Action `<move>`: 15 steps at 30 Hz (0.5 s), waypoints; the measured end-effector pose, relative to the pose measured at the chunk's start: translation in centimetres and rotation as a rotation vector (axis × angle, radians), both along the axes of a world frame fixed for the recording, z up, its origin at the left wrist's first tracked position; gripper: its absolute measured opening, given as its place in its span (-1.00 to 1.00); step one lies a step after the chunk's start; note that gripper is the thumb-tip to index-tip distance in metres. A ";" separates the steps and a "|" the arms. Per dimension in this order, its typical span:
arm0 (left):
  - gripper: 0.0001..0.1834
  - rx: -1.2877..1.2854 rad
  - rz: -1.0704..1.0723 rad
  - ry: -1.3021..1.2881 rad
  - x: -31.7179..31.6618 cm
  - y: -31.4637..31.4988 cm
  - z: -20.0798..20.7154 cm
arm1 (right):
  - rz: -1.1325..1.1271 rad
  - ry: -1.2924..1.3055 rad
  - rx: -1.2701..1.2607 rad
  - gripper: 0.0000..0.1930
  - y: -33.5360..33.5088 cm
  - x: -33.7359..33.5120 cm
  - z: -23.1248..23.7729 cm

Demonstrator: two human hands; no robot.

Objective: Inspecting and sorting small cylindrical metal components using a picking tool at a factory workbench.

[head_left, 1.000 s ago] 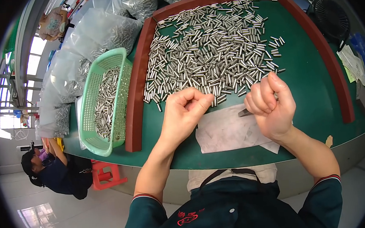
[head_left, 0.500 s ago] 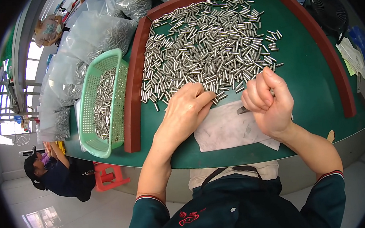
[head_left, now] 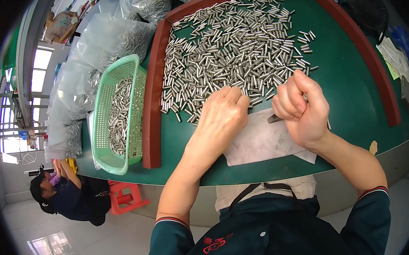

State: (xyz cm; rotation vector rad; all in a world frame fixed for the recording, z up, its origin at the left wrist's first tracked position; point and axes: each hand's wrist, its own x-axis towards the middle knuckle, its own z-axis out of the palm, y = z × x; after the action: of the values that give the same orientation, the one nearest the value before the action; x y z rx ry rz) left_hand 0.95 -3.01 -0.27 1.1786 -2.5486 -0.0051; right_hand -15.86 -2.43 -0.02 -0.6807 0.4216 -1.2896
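Note:
Many short shiny metal pins lie heaped on the green tabletop. At the heap's near edge is my left hand, back up, with its fingers curled down; their tips, and anything between them, are hidden. My right hand is closed in a fist to its right, thumb uppermost. From the fist's left side pokes the dark, flat end of a metal piece; the rest is covered by my fingers. Under and between both hands lies a smudged whitish cloth or sheet.
A reddish-brown raised frame borders the heap. Left of it stands a green plastic basket of pins, beside clear bags of metal parts. A black fan and papers are at right. A person sits near a red stool.
My left hand has shifted right and turned so its thumb and fingertips no longer show. My right fist stays almost in place, still around the dark metal piece. The view has shifted slightly.

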 end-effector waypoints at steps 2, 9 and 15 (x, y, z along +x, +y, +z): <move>-0.88 0.059 -0.036 0.142 0.1 0.0 0.4 | 0.001 -0.024 0.011 -0.55 0.0 -0.1 0.1; -0.88 0.277 -0.048 0.750 1.5 0.5 0.2 | -0.024 -0.031 0.002 -0.54 -0.1 -0.2 0.0; -0.88 0.313 -0.030 0.803 1.4 0.2 -0.1 | -0.026 -0.042 -0.015 -0.54 0.0 -0.4 0.2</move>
State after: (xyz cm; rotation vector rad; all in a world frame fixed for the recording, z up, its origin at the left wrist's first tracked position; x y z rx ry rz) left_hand 2.40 -2.81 -0.34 0.9638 -1.8766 -0.7484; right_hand -16.22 -2.41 0.22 -0.6612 0.3878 -1.3309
